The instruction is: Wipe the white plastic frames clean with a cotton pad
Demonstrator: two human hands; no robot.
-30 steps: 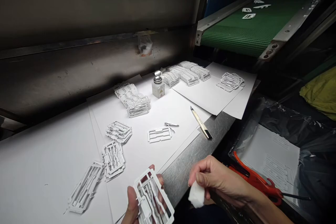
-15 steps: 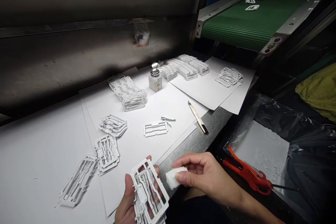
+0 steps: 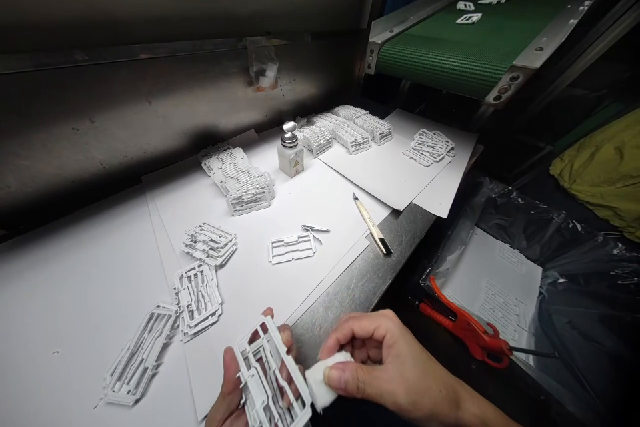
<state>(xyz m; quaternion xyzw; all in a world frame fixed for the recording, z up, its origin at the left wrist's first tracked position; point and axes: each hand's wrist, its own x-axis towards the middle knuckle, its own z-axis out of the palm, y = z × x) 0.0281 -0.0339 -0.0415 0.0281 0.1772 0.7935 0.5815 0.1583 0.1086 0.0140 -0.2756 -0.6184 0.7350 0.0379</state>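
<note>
We pinch a soft white wad of fibrous padding [image 3: 317, 388] between the thumb and bent fingers of our right hand [image 3: 383, 357]. It sits right by the long right edge of a stack of flat white plastic frames with slotted rectangular openings [image 3: 257, 399]; whether it presses on them we cannot tell. Our left hand [image 3: 226, 400] grasps that stack, tilted, at the near edge of the table, thumb along the left side, fingers wrapped behind.

Beyond, on white paper sheets [image 3: 250, 287] covering a scratched grey metal table [image 3: 357, 273], we see one single white frame [image 3: 294, 239] beside a small silver metal tool [image 3: 314, 229]. Three loose white piles [image 3: 210, 245] lie to the left. Near the table's right edge rests a cream-handled craft knife [image 3: 370, 221]. Farther back, a squat white bottle with a raised silver lid [image 3: 290, 161] stands between neat rows of stacked frames [image 3: 240, 180]. To the right lies a red-orange hand tool [image 3: 467, 330], below a green ribbed conveyor belt [image 3: 450, 57] carrying small white pieces [image 3: 469, 18].
</note>
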